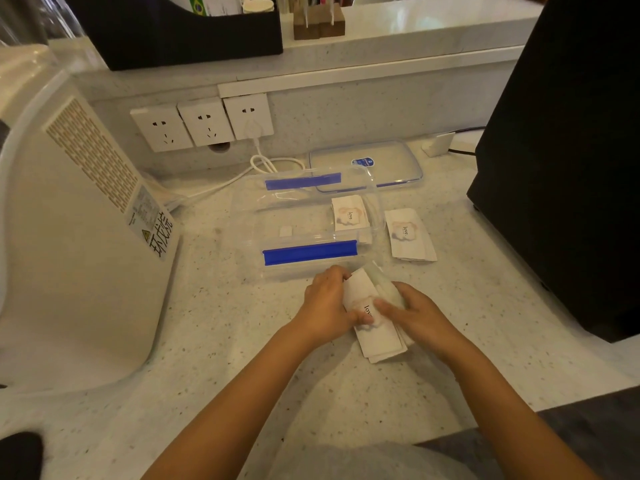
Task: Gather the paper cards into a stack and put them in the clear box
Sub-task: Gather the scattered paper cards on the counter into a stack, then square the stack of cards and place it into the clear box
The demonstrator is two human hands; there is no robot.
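Clear box [308, 223] open on the speckled table [225, 334], one card [349, 213] inside at its right end. Left hand [329, 306] and right hand [419, 313] both clamped on a card stack [375, 327] just before the box. Second small pile [408, 235] lies right of the box.

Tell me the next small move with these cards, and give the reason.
Probably square up the stack held between the left hand and right hand: its lower edges fan out unevenly. Then carry it to the open clear box, where some cards already lie.
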